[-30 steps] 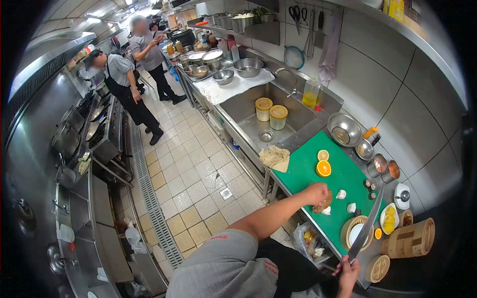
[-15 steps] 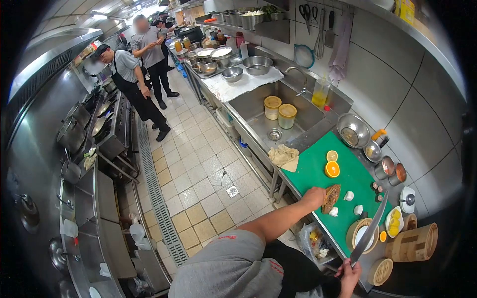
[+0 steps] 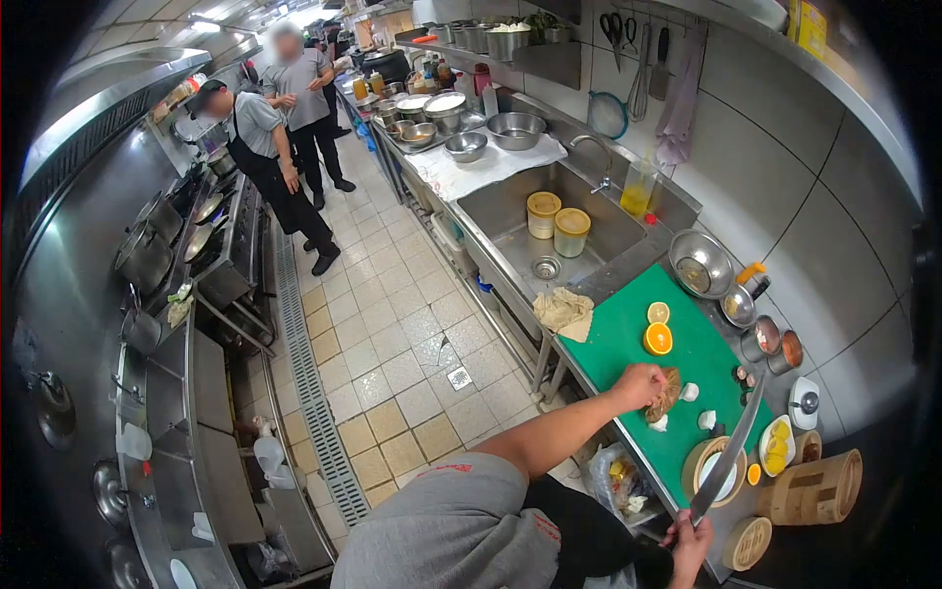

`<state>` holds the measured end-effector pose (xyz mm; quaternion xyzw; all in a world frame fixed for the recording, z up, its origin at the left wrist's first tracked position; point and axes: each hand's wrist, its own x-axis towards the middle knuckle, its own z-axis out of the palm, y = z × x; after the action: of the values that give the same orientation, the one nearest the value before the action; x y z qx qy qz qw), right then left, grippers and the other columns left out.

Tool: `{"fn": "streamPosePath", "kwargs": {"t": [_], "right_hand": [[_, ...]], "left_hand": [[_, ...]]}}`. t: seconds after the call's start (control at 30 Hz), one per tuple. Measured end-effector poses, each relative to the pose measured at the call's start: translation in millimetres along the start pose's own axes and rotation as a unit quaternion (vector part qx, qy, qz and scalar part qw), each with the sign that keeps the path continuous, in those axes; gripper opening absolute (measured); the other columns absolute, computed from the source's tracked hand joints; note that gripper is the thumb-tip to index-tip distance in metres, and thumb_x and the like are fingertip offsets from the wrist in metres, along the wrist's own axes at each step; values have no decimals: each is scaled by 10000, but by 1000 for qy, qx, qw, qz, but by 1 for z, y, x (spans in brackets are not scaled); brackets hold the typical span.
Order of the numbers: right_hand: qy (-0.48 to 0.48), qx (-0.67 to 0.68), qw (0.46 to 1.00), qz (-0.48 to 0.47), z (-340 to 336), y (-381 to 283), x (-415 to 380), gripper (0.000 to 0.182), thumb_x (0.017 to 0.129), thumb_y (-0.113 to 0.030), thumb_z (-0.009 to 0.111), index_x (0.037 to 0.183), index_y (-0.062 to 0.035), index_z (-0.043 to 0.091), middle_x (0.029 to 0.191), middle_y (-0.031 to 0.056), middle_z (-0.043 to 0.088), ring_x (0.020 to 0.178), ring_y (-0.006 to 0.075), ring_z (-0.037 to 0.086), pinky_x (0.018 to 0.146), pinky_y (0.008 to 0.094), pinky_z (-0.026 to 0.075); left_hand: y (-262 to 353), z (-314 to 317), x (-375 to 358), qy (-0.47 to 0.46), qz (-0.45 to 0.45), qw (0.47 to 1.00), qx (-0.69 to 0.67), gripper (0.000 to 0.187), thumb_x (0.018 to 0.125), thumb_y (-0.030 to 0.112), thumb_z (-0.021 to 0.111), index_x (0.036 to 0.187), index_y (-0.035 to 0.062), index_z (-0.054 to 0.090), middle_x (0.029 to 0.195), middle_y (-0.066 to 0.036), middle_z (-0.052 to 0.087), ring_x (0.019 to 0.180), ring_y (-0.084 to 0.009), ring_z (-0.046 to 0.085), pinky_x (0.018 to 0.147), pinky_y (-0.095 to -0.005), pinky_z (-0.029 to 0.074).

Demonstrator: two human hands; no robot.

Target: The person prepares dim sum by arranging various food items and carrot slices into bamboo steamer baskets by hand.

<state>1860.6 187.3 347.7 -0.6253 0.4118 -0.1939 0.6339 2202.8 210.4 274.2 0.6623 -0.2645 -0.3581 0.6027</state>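
Observation:
My left hand (image 3: 644, 386) is closed at the near edge of a brown, rough-surfaced piece of food (image 3: 668, 395), its fingertips pinching it, on the green cutting board (image 3: 613, 359). What kind of food it is, I cannot make out. In my right hand (image 3: 690, 538) is the handle of a long kitchen knife (image 3: 729, 456), its blade angled up over the board's right edge. Close to the brown piece lie white bulb-like pieces (image 3: 690, 392). Farther up the board sit a halved orange (image 3: 658, 339) and a paler citrus half (image 3: 658, 312).
A bamboo steamer (image 3: 702, 469) with a white dish stands under the blade; a taller steamer (image 3: 812, 488) is beside it. Metal bowls (image 3: 701, 263) line the wall. The sink (image 3: 510, 231) holds two lidded tubs (image 3: 571, 233). Two people (image 3: 257, 142) stand in the aisle.
My left hand has shifted slightly right on the brown piece, which now shows a lighter, differently angled surface. The knife stays in my right hand, nearly unmoved.

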Motion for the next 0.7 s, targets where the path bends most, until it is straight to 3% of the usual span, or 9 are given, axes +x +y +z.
{"fn": "streamPosePath", "kwargs": {"t": [0.1,0.17,0.3,0.47,0.7], "right_hand": [[0,-3,1000,-2,-7,9,4,148,935,-168,610,943,-31,553,603,65,542,411,142,489,370,283,424],[-3,-9,1000,-1,-8,8,6,152,932,-170,614,941,-31,554,601,65,541,408,143,486,372,282,420],[8,-5,1000,16,-5,3,4,172,930,-181,624,938,-23,556,603,66,543,405,145,483,376,277,412],[0,-17,1000,11,1,-4,8,182,934,-189,624,935,-19,556,606,67,547,408,144,489,374,276,412],[-26,-29,999,14,5,-7,13,152,941,-160,596,944,-13,558,614,73,548,419,142,502,367,296,445]], "left_hand": [[-38,-5,12,9,46,993,-106,58,826,36,622,827,-6,660,695,-124,666,568,-163,661,516,-322,532],[-58,-11,15,26,5,1000,8,55,822,41,627,815,-6,655,687,-126,663,557,-176,658,534,-335,534],[-48,-18,4,36,-1,996,79,52,818,64,642,817,15,662,740,-136,680,619,-225,675,602,-366,544],[-46,-17,3,75,70,976,191,47,811,101,643,814,64,672,817,-146,688,812,-346,660,732,-424,527],[-50,-21,4,86,85,963,242,54,818,96,643,819,59,682,819,-135,696,779,-313,676,722,-400,540]]}}
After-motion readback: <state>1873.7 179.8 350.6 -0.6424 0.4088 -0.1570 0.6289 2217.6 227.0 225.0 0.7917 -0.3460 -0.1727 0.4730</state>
